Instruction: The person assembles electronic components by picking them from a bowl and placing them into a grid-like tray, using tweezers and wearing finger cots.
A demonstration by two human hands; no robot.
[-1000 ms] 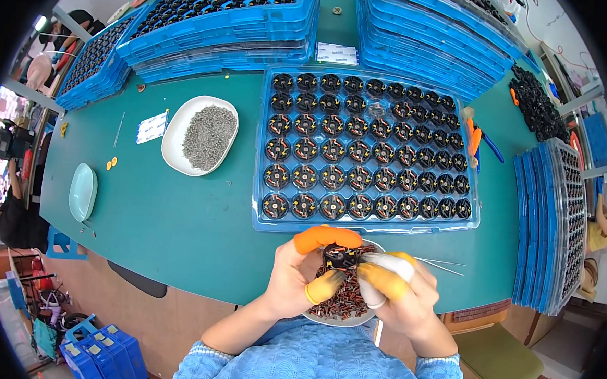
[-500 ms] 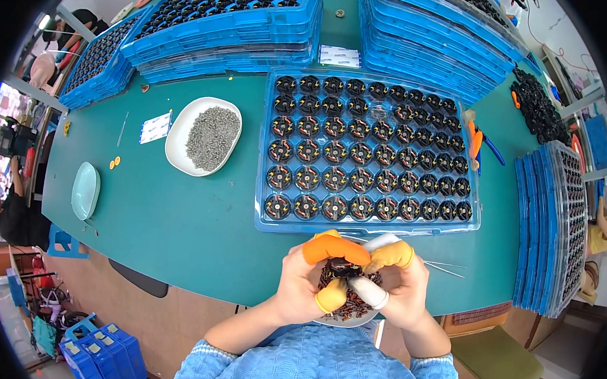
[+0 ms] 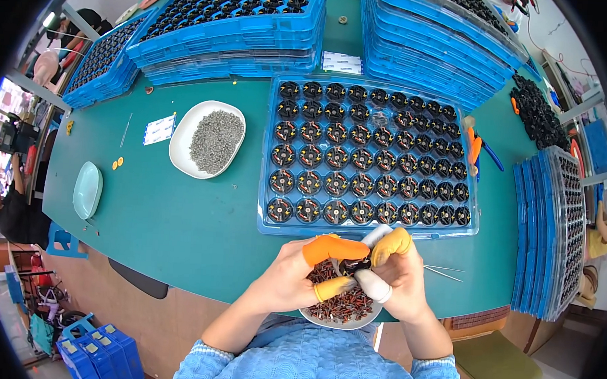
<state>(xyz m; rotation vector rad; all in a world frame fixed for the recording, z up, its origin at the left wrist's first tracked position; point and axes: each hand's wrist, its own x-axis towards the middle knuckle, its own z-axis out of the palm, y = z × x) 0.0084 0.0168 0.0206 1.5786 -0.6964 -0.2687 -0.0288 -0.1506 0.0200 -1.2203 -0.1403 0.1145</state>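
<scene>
At the far left of the green table [image 3: 199, 218] lies a small pale green dish [image 3: 87, 190], and further in a white oval plate [image 3: 206, 140] heaped with grey granular bits, both set within arm's reach but well apart from the work. The person's left hand [image 3: 292, 278], its forefinger in an orange fingertip cover and its thumb in a yellow one, is closed in a pinch on a small dark round part [image 3: 354, 264], held just above a white bowl [image 3: 342, 308] of brown-and-dark small pieces at the near table edge; keeping it over the bowl would likely catch anything dropped. The part is too small to tell which way it faces, and being round it shows no clear long axis. The right hand [image 3: 398, 277], with yellow and white fingertip covers, closes on the same part from the other side, so both hands steady it. Just beyond them sits a blue tray [image 3: 370, 159] with rows of like round parts in its pockets, near enough for easy transfer. Thin metal tweezers [image 3: 440, 270] lie right of the hands, and stacked blue trays [image 3: 548, 236] stand at the far right.
</scene>
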